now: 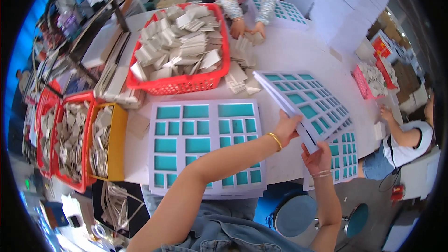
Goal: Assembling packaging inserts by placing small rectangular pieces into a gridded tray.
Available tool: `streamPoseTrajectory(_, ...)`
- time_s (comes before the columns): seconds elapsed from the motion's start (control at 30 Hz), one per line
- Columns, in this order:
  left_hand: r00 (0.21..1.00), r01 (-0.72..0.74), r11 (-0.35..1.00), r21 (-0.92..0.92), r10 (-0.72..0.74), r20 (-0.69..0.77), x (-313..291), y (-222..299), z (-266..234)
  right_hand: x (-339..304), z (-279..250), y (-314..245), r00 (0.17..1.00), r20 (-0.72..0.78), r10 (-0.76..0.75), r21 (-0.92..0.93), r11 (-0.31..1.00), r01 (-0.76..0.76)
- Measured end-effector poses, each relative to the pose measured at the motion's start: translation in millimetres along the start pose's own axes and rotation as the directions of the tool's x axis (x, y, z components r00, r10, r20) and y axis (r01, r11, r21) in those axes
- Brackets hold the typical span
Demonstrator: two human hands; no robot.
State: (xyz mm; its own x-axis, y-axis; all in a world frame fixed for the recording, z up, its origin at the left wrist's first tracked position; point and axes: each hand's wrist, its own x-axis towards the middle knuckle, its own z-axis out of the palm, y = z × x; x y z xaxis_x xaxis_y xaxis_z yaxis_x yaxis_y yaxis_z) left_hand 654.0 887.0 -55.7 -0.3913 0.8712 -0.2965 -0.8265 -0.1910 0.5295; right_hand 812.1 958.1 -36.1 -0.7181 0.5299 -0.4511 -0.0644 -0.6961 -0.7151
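My left hand [288, 127], below a gold bangle, is closed on the near edge of a tilted white grid panel [308, 94] with teal windows. My right hand [318, 159] grips the same panel at its lower corner. A dark gap shows along its edge, so it may be more than one layer. Beneath it lies another teal-windowed panel [346, 158] at the table's right edge. In front of me, partly under my left forearm, a white grid panel [200, 147] lies flat on a stack of similar ones.
A red basket [182, 85] heaped with pale flat pieces stands ahead, with loose pieces [238, 77] beside it. Red and yellow bins [116, 142] stand left. Across the white table [294, 49], a person's hands [247, 30] handle pieces; white stacks [347, 4] rise behind.
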Motion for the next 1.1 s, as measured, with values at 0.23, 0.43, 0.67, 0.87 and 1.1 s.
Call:
streamPoseTrajectory(0.23, 0.987, -0.160, 0.977, 0.144, 0.161, 0.004, -91.0, 28.3, -3.1, -63.7, -4.7, 31.3, 0.815, 0.569, -0.108, -0.359, 0.859, 0.365)
streamPoseTrajectory(0.43, 0.977, -0.210, 0.965, 0.155, 0.200, 0.079, -226.9, 62.9, -95.1, -46.7, -61.2, 55.2, 0.952, 0.305, -0.035, -0.014, 0.999, 0.042)
streamPoseTrajectory(0.67, 0.969, -0.185, 0.939, 0.289, 0.224, -0.108, -366.6, 90.5, -231.8, -42.1, -34.8, 53.7, 0.980, 0.197, 0.014, 0.007, 1.000, -0.016)
streamPoseTrajectory(0.87, 0.933, -0.217, 0.895, 0.391, 0.308, -0.187, -380.2, 101.9, -269.0, -0.8, 33.8, 89.1, 0.964, 0.262, 0.041, -0.429, 0.900, 0.078)
streamPoseTrajectory(1.1, 0.790, 0.034, 0.277, 0.960, 0.582, -0.196, -379.7, 106.3, -311.7, 23.6, 15.1, 112.6, 0.971, 0.239, -0.001, -0.730, 0.659, 0.181)
